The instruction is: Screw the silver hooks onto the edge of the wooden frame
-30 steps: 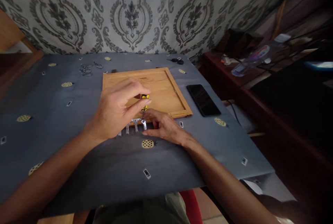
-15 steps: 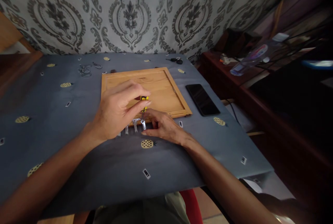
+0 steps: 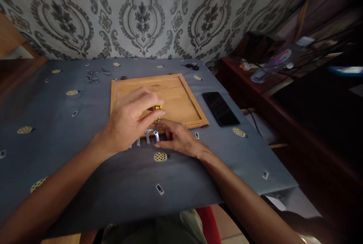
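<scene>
My left hand (image 3: 129, 119) is closed around the yellow-and-black handle of a small screwdriver (image 3: 158, 108), held upright with its tip down. That tip meets a small silvery hook (image 3: 156, 135) at the near edge of a wooden framed board (image 3: 159, 85). My right hand (image 3: 180, 138) is curled at that same hook, thumb below and fingers above, steadying it. Beside it to the left, more silvery hooks (image 3: 148, 137) hang in a row along the board's near edge, some partly hidden by my left hand.
The board lies on a blue patterned tablecloth (image 3: 99, 183). A black phone (image 3: 220, 108) lies right of it, keys (image 3: 191, 66) behind, and a tangle of grey cord or metal loops (image 3: 93, 76) at back left. A plastic bottle (image 3: 279, 62) is on the dark furniture at right.
The screwdriver handle has turned slightly in my left fingers. Both hands keep their places, and the board has not moved.
</scene>
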`<action>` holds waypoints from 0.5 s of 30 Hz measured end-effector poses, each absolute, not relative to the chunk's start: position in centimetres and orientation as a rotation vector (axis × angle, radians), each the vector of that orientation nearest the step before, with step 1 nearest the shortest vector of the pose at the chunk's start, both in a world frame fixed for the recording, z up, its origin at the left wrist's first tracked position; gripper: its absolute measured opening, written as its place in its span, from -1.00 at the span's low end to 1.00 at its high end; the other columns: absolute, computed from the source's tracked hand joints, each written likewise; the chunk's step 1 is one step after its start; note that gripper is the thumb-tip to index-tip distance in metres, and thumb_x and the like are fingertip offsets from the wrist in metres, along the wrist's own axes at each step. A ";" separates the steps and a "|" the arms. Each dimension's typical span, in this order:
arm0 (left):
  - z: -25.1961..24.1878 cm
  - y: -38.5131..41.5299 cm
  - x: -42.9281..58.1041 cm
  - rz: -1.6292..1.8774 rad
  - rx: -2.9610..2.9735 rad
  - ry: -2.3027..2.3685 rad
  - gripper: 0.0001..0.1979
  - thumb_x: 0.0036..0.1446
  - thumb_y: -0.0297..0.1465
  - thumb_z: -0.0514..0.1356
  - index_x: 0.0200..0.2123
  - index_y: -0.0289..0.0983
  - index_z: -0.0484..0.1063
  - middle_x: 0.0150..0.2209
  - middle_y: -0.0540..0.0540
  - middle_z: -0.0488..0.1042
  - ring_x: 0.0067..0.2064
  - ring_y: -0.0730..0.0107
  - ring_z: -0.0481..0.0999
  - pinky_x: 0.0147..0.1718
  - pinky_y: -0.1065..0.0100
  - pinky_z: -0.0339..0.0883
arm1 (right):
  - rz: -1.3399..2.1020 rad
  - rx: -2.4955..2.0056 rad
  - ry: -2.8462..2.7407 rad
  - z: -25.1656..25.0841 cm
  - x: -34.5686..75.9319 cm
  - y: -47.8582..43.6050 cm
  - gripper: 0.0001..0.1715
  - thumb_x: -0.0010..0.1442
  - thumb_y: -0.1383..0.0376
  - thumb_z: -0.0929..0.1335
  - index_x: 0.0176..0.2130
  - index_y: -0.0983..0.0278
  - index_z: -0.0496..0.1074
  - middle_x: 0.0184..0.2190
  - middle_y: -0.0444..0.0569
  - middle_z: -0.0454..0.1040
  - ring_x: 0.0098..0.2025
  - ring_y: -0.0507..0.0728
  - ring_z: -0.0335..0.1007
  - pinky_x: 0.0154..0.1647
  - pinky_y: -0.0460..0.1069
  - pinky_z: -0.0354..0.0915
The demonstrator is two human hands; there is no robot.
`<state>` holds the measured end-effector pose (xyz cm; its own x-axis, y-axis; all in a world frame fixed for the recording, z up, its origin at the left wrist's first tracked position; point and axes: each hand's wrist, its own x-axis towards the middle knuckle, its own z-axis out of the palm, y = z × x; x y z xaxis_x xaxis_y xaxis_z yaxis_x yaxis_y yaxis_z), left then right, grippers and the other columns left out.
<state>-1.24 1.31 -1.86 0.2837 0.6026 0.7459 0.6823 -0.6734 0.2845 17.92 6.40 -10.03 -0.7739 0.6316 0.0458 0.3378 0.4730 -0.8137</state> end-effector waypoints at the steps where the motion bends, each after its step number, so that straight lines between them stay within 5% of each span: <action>1: -1.9 1.3 -1.2 -1.356 -2.439 -1.225 -0.91 0.19 -0.53 0.27 -0.24 -0.26 0.46 -0.31 -0.07 0.54 -0.26 0.40 0.56 -0.28 0.37 0.47 | 1.202 -0.824 -2.387 -10.0 17.9 6.4 -0.44 0.05 0.17 0.52 0.00 0.28 0.40 -0.42 -0.19 0.37 -0.43 0.01 0.18 -0.39 -0.03 0.13; 15: -1.7 1.3 -1.2 -1.375 -2.472 -1.336 -0.89 0.21 -0.52 0.25 -0.19 -0.25 0.48 -0.28 -0.02 0.60 -0.28 0.44 0.60 -0.25 0.41 0.50 | 1.195 -0.852 -2.392 -9.9 17.9 6.3 -0.45 0.05 0.16 0.51 -0.01 0.27 0.40 -0.44 -0.21 0.35 -0.43 0.01 0.19 -0.40 -0.03 0.11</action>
<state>-1.23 1.29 -1.72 0.2490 0.6689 0.7004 0.6809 -0.6352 0.3646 17.89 6.32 -9.90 -0.7651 0.6432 0.0286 0.3635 0.4682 -0.8054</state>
